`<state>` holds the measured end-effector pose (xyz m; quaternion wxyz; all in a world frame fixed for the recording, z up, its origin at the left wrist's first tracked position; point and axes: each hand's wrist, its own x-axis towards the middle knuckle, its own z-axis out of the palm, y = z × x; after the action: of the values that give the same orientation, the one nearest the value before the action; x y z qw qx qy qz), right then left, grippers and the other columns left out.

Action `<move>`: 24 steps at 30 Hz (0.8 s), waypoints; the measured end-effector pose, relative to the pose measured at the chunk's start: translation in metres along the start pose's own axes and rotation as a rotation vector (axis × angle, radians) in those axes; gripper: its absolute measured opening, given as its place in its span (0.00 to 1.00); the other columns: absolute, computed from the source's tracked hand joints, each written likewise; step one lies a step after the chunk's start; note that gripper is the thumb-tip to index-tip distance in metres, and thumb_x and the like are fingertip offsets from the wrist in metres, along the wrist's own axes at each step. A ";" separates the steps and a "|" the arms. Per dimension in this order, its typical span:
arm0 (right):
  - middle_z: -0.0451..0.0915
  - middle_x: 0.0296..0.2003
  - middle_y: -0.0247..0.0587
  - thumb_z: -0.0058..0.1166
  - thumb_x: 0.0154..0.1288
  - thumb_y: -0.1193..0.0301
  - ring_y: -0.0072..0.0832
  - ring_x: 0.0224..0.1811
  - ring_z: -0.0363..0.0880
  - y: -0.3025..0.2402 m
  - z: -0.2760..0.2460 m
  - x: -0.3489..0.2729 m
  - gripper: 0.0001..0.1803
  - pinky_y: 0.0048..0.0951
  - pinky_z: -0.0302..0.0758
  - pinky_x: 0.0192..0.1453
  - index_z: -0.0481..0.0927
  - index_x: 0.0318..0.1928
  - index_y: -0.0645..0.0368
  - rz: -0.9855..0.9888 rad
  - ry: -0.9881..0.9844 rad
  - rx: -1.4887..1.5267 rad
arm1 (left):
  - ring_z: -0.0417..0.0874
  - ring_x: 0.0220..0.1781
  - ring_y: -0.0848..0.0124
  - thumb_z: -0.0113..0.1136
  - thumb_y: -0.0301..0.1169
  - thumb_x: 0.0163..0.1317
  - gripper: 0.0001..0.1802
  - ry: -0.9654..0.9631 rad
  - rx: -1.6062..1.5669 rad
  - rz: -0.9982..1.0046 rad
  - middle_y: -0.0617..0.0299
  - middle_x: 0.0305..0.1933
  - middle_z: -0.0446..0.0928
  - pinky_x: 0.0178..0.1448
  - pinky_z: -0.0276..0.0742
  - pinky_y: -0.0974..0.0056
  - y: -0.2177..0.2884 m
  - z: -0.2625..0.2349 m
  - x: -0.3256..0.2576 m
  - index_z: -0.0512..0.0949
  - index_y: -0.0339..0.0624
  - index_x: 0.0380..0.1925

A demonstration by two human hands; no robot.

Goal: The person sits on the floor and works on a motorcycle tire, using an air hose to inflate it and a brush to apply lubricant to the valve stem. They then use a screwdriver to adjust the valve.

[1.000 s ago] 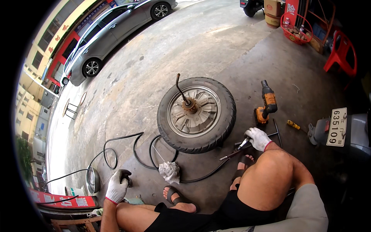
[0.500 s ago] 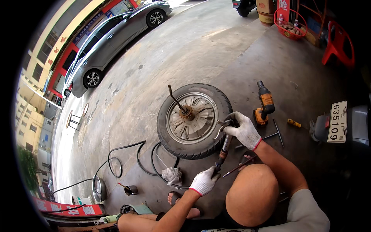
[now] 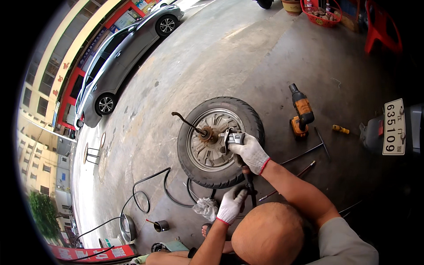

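While wheel (image 3: 219, 142) lies flat, right hand (image 3: 250, 152) on rim, left hand (image 3: 230, 205) just below.

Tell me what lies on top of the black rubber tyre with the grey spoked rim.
On the black rubber tyre, the right hand in a white glove presses a metal tool head at the rim; the left hand grips its handle. The tool's tip is covered.

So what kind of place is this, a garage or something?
Probably a roadside scooter repair spot: a scooter wheel lies flat on open concrete, a cordless impact wrench stands beside it, and a silver car is parked close by.
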<state>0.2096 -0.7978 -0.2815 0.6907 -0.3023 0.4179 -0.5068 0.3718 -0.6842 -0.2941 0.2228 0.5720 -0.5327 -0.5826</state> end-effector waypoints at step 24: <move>0.84 0.35 0.64 0.59 0.64 0.68 0.57 0.42 0.84 0.008 0.027 0.050 0.25 0.49 0.80 0.47 0.74 0.60 0.66 -0.326 0.119 -0.894 | 0.81 0.61 0.46 0.56 0.37 0.71 0.32 0.650 0.636 0.201 0.39 0.61 0.78 0.62 0.74 0.52 0.036 -0.080 0.134 0.65 0.38 0.72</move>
<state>0.2440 -0.8431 -0.2895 0.3794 -0.6016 0.5809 -0.3958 0.3981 -0.8416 -0.3023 0.2470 0.7105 -0.6401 -0.1563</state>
